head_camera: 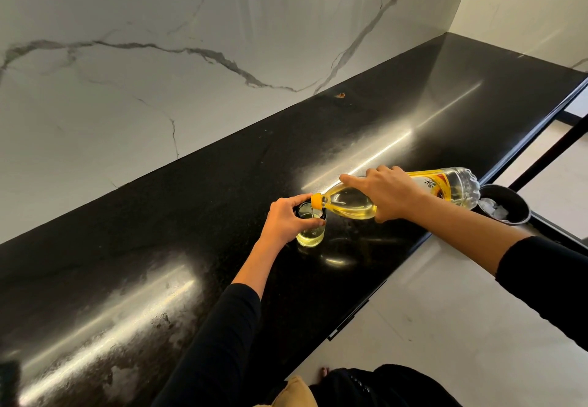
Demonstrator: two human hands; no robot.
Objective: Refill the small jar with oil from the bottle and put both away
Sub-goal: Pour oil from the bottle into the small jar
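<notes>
Left hand [288,220] fingers [313,223] wrap the small jar [310,236] on the worktop [222,200]. Right hand [386,195] fingers [350,179] grip the tipped bottle [348,203] at its 3 o'clock. Dark bin [509,190] just beyond, label's unreadable.

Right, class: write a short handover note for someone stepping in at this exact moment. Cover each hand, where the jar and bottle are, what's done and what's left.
Left hand: grips the small jar near its rim, upright on the black counter.
Right hand: holds the bottle tipped nearly flat, its yellow neck at the jar's mouth.
Done: pouring under way; the jar is partly full of oil.
Left: finish filling, stand the bottle up, put both away.
</notes>
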